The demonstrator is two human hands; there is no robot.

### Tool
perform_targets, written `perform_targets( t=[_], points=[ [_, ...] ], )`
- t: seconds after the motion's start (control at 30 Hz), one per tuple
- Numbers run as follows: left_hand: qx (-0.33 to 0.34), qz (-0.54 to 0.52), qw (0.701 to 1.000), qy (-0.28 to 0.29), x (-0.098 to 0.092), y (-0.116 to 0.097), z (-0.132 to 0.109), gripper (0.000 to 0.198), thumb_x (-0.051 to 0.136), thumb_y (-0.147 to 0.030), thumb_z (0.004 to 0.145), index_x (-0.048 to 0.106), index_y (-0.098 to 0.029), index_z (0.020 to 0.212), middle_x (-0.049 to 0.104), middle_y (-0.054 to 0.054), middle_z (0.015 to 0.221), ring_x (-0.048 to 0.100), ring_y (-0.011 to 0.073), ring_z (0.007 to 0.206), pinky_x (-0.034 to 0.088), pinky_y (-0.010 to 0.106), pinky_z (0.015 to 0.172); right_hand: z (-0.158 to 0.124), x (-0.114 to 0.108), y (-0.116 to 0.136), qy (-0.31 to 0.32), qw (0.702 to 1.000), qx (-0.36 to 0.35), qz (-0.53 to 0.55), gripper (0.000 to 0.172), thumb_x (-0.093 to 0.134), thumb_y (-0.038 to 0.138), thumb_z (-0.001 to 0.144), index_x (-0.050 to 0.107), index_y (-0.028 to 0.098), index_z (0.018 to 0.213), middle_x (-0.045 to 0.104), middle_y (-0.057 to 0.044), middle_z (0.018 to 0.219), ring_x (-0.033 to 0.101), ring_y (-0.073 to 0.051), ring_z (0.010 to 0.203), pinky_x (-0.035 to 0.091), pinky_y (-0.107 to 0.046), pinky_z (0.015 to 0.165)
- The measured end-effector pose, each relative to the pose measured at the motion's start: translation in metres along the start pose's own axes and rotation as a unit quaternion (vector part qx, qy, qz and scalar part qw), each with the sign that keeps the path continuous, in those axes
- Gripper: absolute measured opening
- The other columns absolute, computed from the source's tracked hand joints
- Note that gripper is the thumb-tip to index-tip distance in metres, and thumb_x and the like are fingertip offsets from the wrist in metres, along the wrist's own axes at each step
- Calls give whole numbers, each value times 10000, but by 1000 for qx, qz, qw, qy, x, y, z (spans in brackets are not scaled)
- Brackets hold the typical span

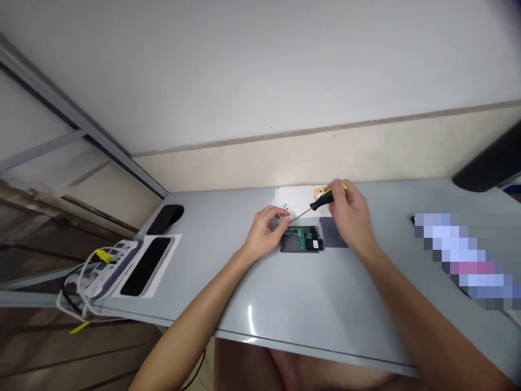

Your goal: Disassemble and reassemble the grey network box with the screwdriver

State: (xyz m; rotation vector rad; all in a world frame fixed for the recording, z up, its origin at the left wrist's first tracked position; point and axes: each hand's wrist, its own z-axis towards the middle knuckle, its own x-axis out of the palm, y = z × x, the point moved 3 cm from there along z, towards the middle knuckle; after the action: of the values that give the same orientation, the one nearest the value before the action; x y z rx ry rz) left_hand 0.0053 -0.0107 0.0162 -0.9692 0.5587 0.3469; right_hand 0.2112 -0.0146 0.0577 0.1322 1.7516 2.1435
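Observation:
My right hand (350, 214) is closed round the black and yellow handle of a screwdriver (321, 201). Its thin metal shaft slants down to the left, ending by the fingertips of my left hand (266, 231). That hand's thumb and forefinger come together around the tip; whatever they pinch is too small to make out. Under the tip lies an open, dark shallow casing (291, 244) with a green circuit board (302, 238) and black parts inside. A flat dark grey cover plate (330, 231) lies right of it, partly behind my right hand.
Behind the casing, a white paper sheet (299, 198) bears several tiny dark screws (285, 206) and a cartoon picture. To the left are a phone (146, 266), a black object (165, 218) and a power strip (116, 266) with cables. A pixelated screen (468, 263) lies right.

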Motion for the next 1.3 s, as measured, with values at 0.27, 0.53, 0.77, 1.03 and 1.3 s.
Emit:
perform_targets(
  t=[0.27,0.53,0.77,1.03,1.3],
  points=[
    [-25,88,994,53,-1,6,-1,321,417,-277,1092,705,-228,958,761,37,976,698,224,957,483,424,974,-5,7,-4,41,996,-49,-64,401,497,623,976,618,262,849,663,-2,742,609,-202,729,438,-339,693],
    [5,101,992,75,-1,3,-3,403,391,-339,1105,655,-220,824,694,50,867,656,217,822,507,351,773,-7,9,-4,54,995,-39,-79,429,468,652,970,610,263,860,640,3,712,588,-199,675,422,-345,667],
    [-23,109,989,98,1,4,-4,383,435,-331,1095,648,-217,798,637,22,817,621,188,719,478,321,700,-12,12,4,76,991,-46,-100,382,482,611,984,593,264,871,612,21,670,557,-184,600,398,-336,633],
    [-27,101,989,100,3,7,-4,323,466,-299,1079,660,-208,837,654,18,864,627,173,768,451,291,697,-1,23,23,149,979,-66,-121,210,518,335,965,556,251,777,596,19,712,477,-146,569,358,-317,596],
    [-37,101,989,102,5,9,-3,338,453,-313,1078,641,-210,817,654,17,867,615,168,767,453,285,715,4,69,15,163,957,-21,238,187,629,399,905,627,246,797,597,27,711,591,-142,671,483,-300,657]
  ],
)
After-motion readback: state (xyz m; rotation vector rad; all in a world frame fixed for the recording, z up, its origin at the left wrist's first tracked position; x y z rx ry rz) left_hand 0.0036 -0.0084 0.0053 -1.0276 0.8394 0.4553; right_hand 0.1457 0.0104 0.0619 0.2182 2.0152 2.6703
